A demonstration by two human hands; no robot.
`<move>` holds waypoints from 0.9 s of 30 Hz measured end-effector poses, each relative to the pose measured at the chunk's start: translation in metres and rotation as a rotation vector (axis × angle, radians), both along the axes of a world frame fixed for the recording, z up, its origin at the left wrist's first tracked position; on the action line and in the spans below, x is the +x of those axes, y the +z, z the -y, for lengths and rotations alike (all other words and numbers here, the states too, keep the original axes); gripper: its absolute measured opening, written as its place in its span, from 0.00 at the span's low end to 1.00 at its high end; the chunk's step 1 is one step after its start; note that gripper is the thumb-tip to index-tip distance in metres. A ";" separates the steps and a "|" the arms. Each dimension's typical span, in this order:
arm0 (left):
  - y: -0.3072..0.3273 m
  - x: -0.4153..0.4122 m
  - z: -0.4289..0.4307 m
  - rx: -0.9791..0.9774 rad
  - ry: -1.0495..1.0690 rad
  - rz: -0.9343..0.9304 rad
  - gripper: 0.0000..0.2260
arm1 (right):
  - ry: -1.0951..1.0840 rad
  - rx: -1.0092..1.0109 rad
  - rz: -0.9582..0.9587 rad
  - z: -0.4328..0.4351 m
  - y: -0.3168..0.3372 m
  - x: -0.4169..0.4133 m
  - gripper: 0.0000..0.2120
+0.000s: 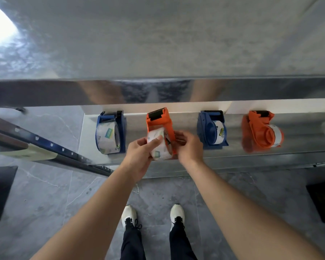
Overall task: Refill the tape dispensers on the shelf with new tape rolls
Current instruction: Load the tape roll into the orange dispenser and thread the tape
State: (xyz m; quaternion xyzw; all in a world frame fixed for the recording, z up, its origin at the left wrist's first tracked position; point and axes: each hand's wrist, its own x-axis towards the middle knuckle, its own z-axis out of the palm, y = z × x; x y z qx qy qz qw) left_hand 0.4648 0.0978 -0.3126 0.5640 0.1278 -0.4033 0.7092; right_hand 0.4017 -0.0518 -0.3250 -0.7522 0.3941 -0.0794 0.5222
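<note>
Several tape dispensers stand in a row on a metal shelf (233,158). A blue dispenser (111,134) on the left carries a clear roll. The orange dispenser (159,121) in the middle is at my hands. My left hand (141,156) grips a clear tape roll (160,145) with printed labels and holds it against that dispenser's side. My right hand (186,145) holds the orange dispenser's body from the right. Further right stand a second blue dispenser (212,128) and a second orange dispenser (261,130), each with a roll in it.
A shiny metal shelf (158,44) juts out above the row and hides the wall behind. A slotted rack rail (45,145) runs diagonally at the left. My feet stand on grey tiled floor below; dark mats (0,192) lie at both sides.
</note>
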 end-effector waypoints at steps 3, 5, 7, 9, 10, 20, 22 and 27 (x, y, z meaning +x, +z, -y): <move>0.002 0.001 0.000 0.095 -0.062 0.097 0.15 | 0.048 0.098 0.001 -0.004 -0.008 -0.002 0.06; 0.002 0.002 -0.001 0.156 -0.096 0.153 0.14 | 0.120 0.037 -0.054 -0.003 -0.009 -0.002 0.08; 0.002 0.003 0.000 0.177 -0.118 0.178 0.12 | 0.139 -0.017 -0.049 -0.001 -0.005 -0.001 0.07; 0.003 0.002 0.002 0.189 -0.131 0.194 0.10 | 0.120 -0.084 0.010 0.003 0.002 0.003 0.06; 0.003 0.002 0.003 0.197 -0.133 0.200 0.10 | 0.126 -0.146 0.027 0.005 0.006 0.006 0.07; 0.000 -0.003 0.000 0.198 -0.150 0.227 0.11 | 0.468 -0.522 -0.158 0.012 0.031 0.053 0.12; -0.001 -0.003 -0.001 0.200 -0.159 0.232 0.12 | 0.532 -0.599 -0.194 0.008 0.036 0.059 0.11; -0.005 -0.009 -0.006 0.188 -0.179 0.267 0.14 | 0.556 -0.839 -0.198 0.005 0.040 0.065 0.10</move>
